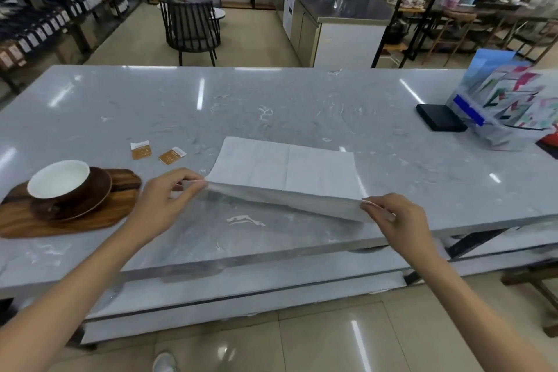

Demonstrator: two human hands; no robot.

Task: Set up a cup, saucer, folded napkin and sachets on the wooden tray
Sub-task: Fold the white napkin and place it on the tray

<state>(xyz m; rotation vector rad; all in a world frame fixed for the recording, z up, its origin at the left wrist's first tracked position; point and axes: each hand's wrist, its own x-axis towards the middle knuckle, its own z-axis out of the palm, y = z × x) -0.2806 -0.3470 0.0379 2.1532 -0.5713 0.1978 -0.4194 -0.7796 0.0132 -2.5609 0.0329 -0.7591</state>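
Napkin [287, 169] folding is the step in hand. It lies open and white on the grey marble table [271, 106], to the right of the wooden tray [75, 220]. Its far part rests flat on the table, and its near edge is lifted. The left hand [163, 199] pinches the near left corner between thumb and fingers. The right hand [389, 217] pinches the near right corner in the same way.

To fold it well, I think both corners should travel forward together and at equal height, so the paper does not twist. They should meet the far corners exactly before the crease is pressed. A light pinch is enough, because the thin paper can tear or wrinkle.

On the tray the cup [59, 183] already stands on the brown saucer [78, 199]. Two small orange sachets [157, 152] lie on the table just behind the tray, not yet on it.
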